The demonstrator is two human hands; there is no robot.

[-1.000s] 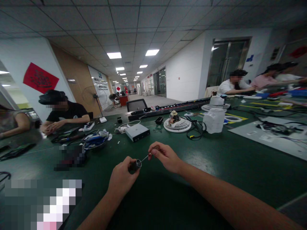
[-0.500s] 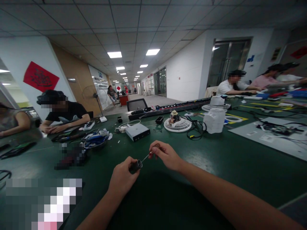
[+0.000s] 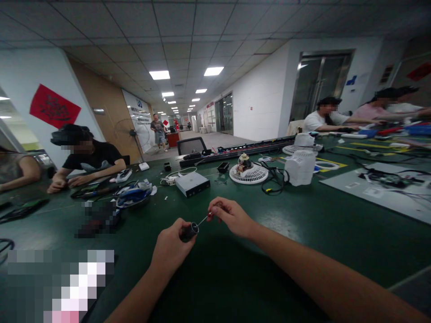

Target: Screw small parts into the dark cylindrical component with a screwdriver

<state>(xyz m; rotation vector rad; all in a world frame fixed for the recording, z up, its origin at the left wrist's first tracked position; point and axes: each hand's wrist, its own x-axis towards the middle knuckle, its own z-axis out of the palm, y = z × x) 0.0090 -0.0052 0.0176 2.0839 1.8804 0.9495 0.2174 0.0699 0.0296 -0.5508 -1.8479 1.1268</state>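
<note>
Above the green table (image 3: 229, 269), my left hand (image 3: 173, 244) is wrapped round a dark cylindrical part (image 3: 190, 232) whose round open end faces up and to the right. My right hand (image 3: 232, 217) grips the reddish handle of a screwdriver (image 3: 202, 220) between thumb and fingers. Its thin metal shaft slants down to the left, with the tip at the mouth of the cylinder. How deep the tip sits inside, I cannot tell. Most of the handle is covered by my fingers.
Beyond my hands lie a silver box-shaped drive (image 3: 192, 183), a small black tray (image 3: 223, 168), a white fan grille with a motor (image 3: 249, 172), a black cable (image 3: 276, 179) and a white housing (image 3: 301, 168). A grey panel (image 3: 380, 193) lies right. Co-workers sit on both sides.
Both hands keep their hold, with the screwdriver still at the cylinder's mouth. The view has shifted very slightly. In the background a person now stands upright in the aisle.
</note>
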